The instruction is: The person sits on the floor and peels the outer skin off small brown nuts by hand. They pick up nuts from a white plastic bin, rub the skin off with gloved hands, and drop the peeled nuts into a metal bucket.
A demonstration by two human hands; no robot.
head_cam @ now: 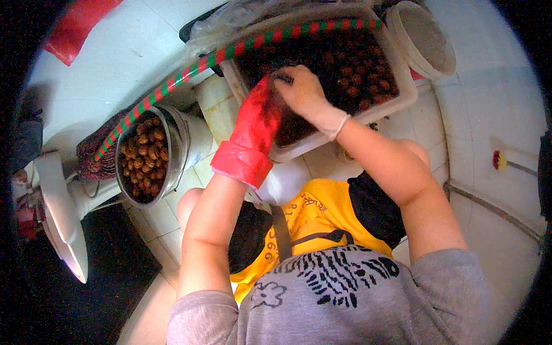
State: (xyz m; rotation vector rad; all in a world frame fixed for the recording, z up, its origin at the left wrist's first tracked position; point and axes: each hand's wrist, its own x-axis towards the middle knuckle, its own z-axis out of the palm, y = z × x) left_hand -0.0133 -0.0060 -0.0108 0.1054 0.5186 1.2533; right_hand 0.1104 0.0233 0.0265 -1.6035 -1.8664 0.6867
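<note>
My left hand (261, 105) wears a red rubber glove with dark stains on its fingers. A thin whitish glove covers my right hand (305, 91). The two hands meet over a pale plastic tub (375, 113), fingertips touching or nearly so. A small dark patch shows between the right thumb and fingers; whether it is a held thing or a gap I cannot tell. Inside the tub lie many brown walnut-like nuts (352, 79), some in very dark contents. To the left, a clear-rimmed bucket (189, 133) holds brown walnuts (144, 155).
A red-and-green striped pole (202, 64) crosses over the tub's far side, down to a dark purple mop head (92, 161). A whitish bucket (424, 41) stands at the far right. Clear plastic sheeting (215, 26) lies behind. A white pedestal-like fixture (60, 211) is at left.
</note>
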